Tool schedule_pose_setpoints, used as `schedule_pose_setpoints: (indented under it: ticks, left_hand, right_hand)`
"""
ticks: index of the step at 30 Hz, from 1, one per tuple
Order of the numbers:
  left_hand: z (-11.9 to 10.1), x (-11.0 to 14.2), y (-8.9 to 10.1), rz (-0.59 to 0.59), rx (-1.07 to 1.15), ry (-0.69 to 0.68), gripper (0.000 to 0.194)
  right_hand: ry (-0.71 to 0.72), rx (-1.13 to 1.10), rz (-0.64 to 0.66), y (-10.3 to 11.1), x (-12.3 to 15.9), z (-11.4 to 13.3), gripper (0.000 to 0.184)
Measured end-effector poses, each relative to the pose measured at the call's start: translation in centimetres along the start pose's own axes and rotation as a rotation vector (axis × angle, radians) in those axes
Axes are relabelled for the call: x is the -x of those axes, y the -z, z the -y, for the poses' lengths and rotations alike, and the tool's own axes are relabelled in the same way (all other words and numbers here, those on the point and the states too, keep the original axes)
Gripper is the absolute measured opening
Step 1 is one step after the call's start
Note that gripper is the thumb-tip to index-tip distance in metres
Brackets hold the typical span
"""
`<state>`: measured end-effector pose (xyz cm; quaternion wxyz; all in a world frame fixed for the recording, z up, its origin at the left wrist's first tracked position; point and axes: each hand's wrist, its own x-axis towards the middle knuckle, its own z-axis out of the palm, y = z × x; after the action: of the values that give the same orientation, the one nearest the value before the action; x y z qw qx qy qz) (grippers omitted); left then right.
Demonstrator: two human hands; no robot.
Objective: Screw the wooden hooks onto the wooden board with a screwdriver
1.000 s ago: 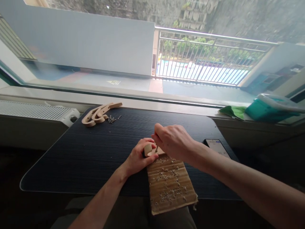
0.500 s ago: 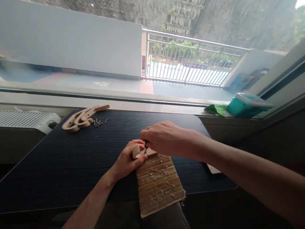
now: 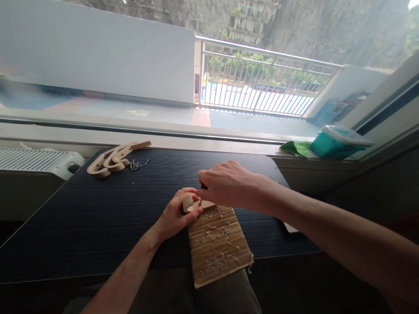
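My left hand (image 3: 178, 211) is closed around a curved wooden hook (image 3: 187, 203), pressing it against the far end of a cardboard piece (image 3: 218, 248) full of small holes. In my right hand (image 3: 218, 183) is a screwdriver (image 3: 200, 201), its handle mostly covered by my fingers. The shaft points down at the flat part of the hook; whether its tip sits in a screw is too small to tell. Two more wooden hooks (image 3: 114, 159), with holes through them, lie at the table's far left, beside several loose screws (image 3: 137, 165).
The dark table (image 3: 98, 226) stands against a window sill. A teal box with a clear lid (image 3: 337, 143) and a green cloth (image 3: 295, 148) rest on the sill at right. A white radiator (image 3: 36, 161) is at left. A pale flat object (image 3: 290, 227) lies partly under my right forearm.
My right hand has turned and risen slightly at the screwdriver, showing more of its shaft. My left hand keeps its hold on the hook. The whole view has shifted a little.
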<state>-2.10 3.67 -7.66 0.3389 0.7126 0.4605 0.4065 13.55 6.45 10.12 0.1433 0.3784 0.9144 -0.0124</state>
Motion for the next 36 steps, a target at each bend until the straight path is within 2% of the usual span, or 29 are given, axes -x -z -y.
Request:
schedule_pose_setpoints:
  ticks: [4, 8, 11, 15, 20, 23, 26, 30, 33, 36]
  left_hand:
    - [-0.1, 0.0, 0.0, -0.003, -0.007, 0.000, 0.026]
    - [0.0, -0.1, 0.1, 0.016, -0.016, -0.009, 0.025]
    - [0.1, -0.1, 0.1, 0.017, -0.022, -0.009, 0.026]
    - [0.4, 0.0, 0.0, -0.009, -0.044, -0.020, 0.024]
    - [0.5, 0.0, -0.1, -0.031, -0.025, -0.062, 0.021]
    - [0.4, 0.0, 0.0, -0.022, -0.033, -0.055, 0.021]
    - [0.1, 0.0, 0.0, -0.016, -0.033, -0.040, 0.023]
    - [-0.1, 0.0, 0.1, -0.014, -0.034, -0.012, 0.024]
    - [0.0, 0.0, 0.0, -0.013, -0.030, 0.012, 0.025]
    - [0.3, -0.1, 0.0, -0.020, -0.038, -0.022, 0.023]
  right_hand:
    - [0.138, -0.017, 0.020, 0.5, 0.4, -0.2, 0.021]
    - [0.220, -0.044, -0.009, -0.3, 0.2, -0.5, 0.017]
    - [0.191, -0.059, -0.043, -1.1, -0.1, -0.5, 0.019]
    - [0.080, -0.058, -0.087, -1.8, -0.7, -0.5, 0.025]
    - [-0.071, -0.055, -0.042, -1.1, -1.3, -0.1, 0.035]
    - [-0.035, -0.020, -0.015, 0.0, -1.1, 0.2, 0.037]
    - [0.056, -0.013, 0.021, 0.8, -0.6, 0.3, 0.030]
    - [0.180, -0.049, 0.047, 0.4, -0.5, 0.1, 0.019]
    - [0.152, -0.067, 0.013, -0.4, -1.0, 0.0, 0.020]
    - [0.040, -0.068, -0.041, -1.4, -1.4, -0.2, 0.027]
